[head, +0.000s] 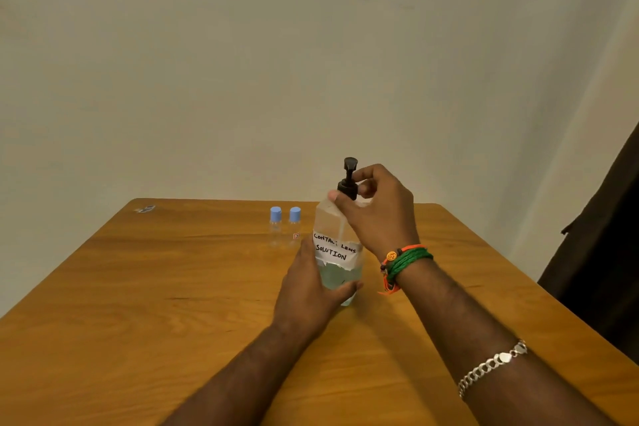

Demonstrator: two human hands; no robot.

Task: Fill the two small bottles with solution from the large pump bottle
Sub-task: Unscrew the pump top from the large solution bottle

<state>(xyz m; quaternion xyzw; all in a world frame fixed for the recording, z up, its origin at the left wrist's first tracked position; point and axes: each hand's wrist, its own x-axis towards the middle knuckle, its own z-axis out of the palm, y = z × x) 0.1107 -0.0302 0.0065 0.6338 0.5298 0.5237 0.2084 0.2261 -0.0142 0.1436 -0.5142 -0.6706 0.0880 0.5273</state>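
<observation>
Pump bottle [337, 245] stands on the counter [138, 304] at centre, its lower body partly hidden by the left hand [307, 290] wrapped around it. Bluish liquid fills only its bottom part. Right hand [377, 211] pinches the black pump collar [347, 188]. Two small bottles [285, 226], blue-capped, stand at 10 o'clock; contents unclear.
</observation>
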